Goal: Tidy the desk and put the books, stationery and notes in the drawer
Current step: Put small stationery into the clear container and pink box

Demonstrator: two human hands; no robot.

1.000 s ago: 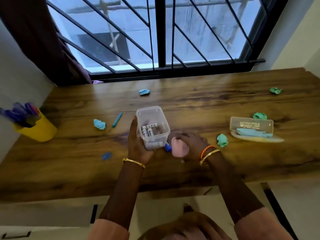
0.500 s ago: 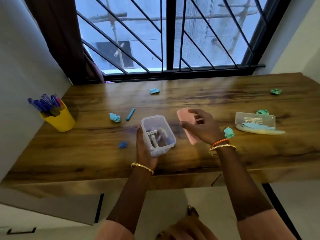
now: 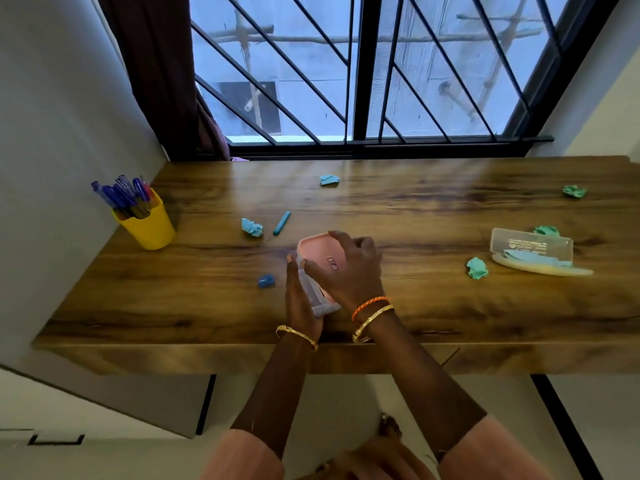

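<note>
A small clear plastic box (image 3: pixel 320 299) stands near the front middle of the wooden desk (image 3: pixel 433 306). My left hand (image 3: pixel 299 299) grips its left side. A pink lid (image 3: pixel 317 251) lies on top of the box, and my right hand (image 3: pixel 346 271) presses down on it with its fingers curled over the far edge. The box's contents are hidden under the lid and my hands. Crumpled blue notes (image 3: pixel 252 226) and a blue pen cap (image 3: pixel 281 223) lie to the left behind the box. A small blue piece (image 3: pixel 266 281) sits just left of my left hand.
A yellow cup of blue pens (image 3: pixel 147 223) stands at the left edge by the wall. A second clear box (image 3: pixel 531 245) lies on its lid at the right, with green crumpled notes (image 3: pixel 477 267) near it. More crumpled notes (image 3: pixel 329 180) lie toward the window.
My right hand lifted the pink lid off the desk, carried it over the clear box and now presses it onto the top. My left hand kept hold of the box.
</note>
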